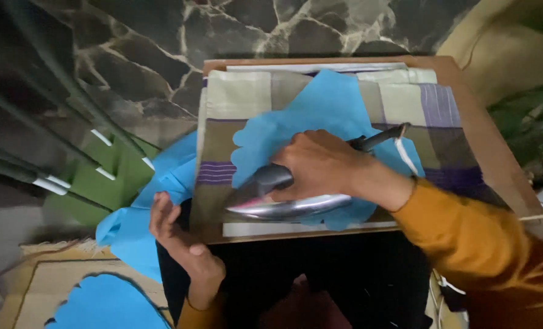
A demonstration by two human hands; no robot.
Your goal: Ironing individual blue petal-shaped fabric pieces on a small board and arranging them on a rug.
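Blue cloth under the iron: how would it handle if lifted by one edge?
Probably floppy: the blue cloth drapes off the board edge by the left hand. Likely light, since it looks thin. The iron, gripped by the right hand, would pin it.

a dark stone floor [161, 42] veined with pale lines spreads beyond the wooden board. a green mat [103, 183] lies at the left, and a tan rug [46, 280] sits at the lower left corner.
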